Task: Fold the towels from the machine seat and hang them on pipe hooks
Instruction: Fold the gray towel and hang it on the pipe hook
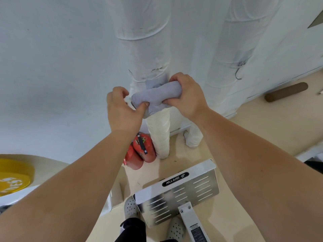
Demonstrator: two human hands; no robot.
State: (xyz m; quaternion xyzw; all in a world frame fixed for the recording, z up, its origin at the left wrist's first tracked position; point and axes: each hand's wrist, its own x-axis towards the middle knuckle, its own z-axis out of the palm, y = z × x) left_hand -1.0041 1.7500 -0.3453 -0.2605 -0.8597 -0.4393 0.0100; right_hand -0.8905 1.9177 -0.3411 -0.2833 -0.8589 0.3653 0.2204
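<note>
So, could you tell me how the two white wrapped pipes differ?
The left pipe has the grey towel held in front of it by the left hand and right hand; the right pipe has none. The right pipe shows a metal hook; the left pipe shows none. Both are white-wrapped and upright.

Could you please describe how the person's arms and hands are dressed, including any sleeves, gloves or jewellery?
The left forearm and right forearm are uncovered as far as the frame shows; no sleeve reaches into view. The left hand and right hand wear no gloves, and no watch, bracelet or ring shows on the visible sides of the wrists and fingers. No tape or markings are seen.
</note>
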